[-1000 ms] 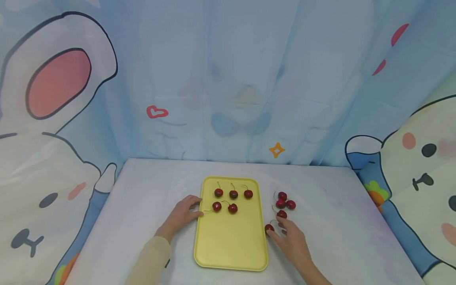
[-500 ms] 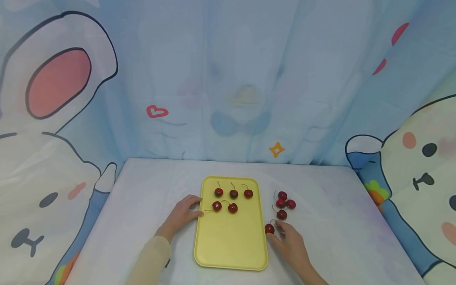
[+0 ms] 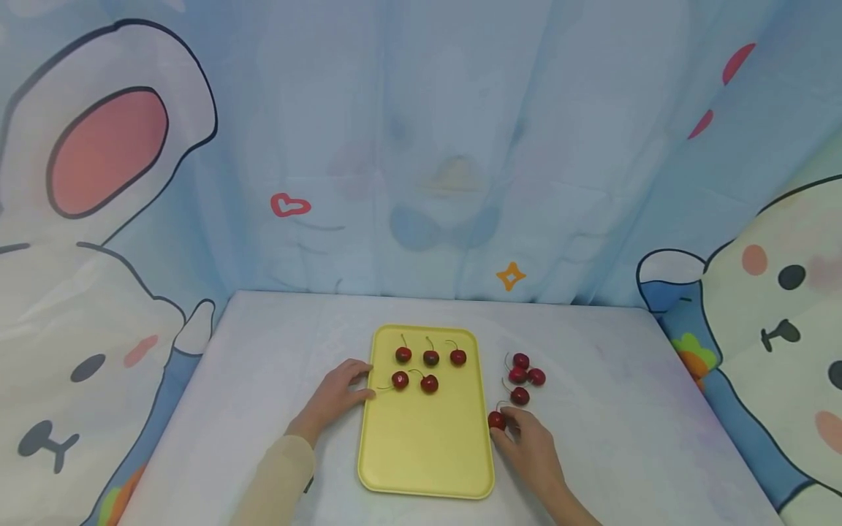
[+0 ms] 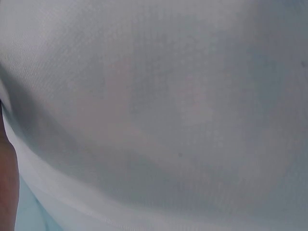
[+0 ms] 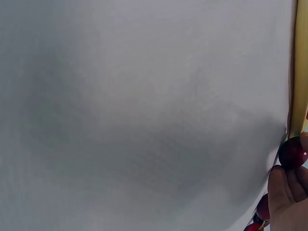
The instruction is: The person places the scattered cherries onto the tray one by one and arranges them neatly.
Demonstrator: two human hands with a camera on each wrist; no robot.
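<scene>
In the head view, a yellow tray lies on the white cloth with several stemmed cherries in two rows on its far half, one of them a front-row cherry. My left hand rests against the tray's left rim, fingertips and thumb touching it. Just outside the right rim, my right hand has thumb and fingers around a dark red cherry, its stem pointing up. The right wrist view shows this cherry between the fingertips, beside the tray's yellow edge.
Several loose cherries cluster right of the tray, beyond my right hand. White cloth covers the table. A blue curtain with cartoon animals hangs behind it. The left wrist view shows mostly blurred cloth.
My right hand's fingers have come in from near another loose cherry and closed around the cherry by the rim. My left hand and the tray have stayed put.
</scene>
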